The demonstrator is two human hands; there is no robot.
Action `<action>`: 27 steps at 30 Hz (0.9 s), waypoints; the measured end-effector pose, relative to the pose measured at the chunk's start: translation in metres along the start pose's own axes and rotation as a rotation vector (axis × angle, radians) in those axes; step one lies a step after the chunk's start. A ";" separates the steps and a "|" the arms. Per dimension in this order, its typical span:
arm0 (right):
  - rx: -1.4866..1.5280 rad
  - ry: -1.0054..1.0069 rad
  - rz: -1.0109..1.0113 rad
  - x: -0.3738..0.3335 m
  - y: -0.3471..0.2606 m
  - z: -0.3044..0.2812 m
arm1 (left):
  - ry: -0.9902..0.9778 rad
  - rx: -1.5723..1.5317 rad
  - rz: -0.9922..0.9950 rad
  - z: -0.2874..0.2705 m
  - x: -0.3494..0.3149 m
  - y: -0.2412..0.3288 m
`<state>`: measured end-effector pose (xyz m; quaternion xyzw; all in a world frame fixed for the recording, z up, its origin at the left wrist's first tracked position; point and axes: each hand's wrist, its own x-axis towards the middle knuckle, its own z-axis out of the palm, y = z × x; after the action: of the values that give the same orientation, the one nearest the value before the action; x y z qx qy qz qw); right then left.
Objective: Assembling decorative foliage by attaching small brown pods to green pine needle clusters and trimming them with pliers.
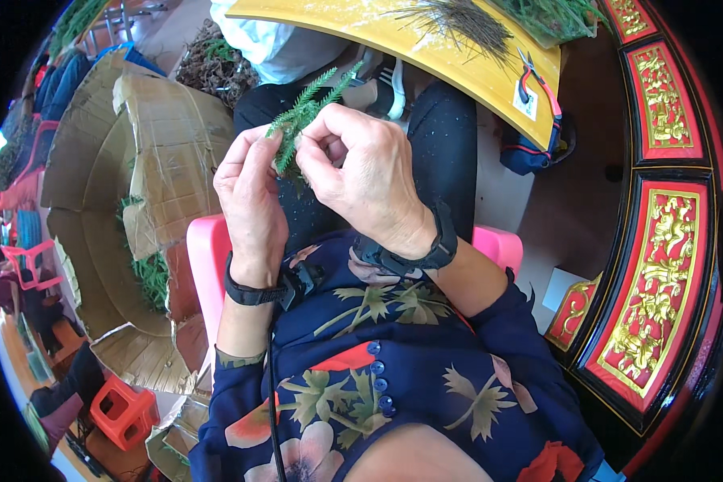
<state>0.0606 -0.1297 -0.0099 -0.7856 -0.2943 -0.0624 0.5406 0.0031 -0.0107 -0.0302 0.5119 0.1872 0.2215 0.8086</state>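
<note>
A green artificial fir sprig (309, 104) is held up in front of me, over my lap. My left hand (253, 181) pinches its lower part between thumb and fingers. On the other side of the stem my right hand (360, 161) is closed, thumb and forefinger pressed together at the sprig. What lies between those right fingertips is mostly hidden by the hand. Black straps with small devices circle both my wrists.
A yellow table (434, 44) ahead carries a bundle of dark wires (466, 28), pliers (530, 72) and a bag of green sprigs (550, 16). At the left stands an open cardboard box (96, 201) with greenery inside. A carved red-and-gold panel (651, 289) borders the right.
</note>
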 end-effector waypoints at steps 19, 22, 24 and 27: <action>0.033 -0.055 -0.101 -0.004 0.004 -0.003 | -0.092 -0.190 -0.130 -0.007 0.001 0.008; 0.260 -0.090 -0.019 -0.007 0.002 -0.004 | -0.097 -0.232 -0.158 -0.009 0.001 0.010; 0.240 -0.027 -0.037 -0.009 0.003 -0.003 | -0.081 -0.267 -0.187 -0.007 0.002 0.011; 0.168 0.028 -0.117 -0.008 0.006 -0.003 | -0.078 -0.172 -0.130 -0.001 -0.002 0.012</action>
<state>0.0586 -0.1369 -0.0171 -0.7180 -0.3362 -0.0798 0.6042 -0.0010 -0.0063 -0.0192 0.4357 0.1688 0.1636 0.8689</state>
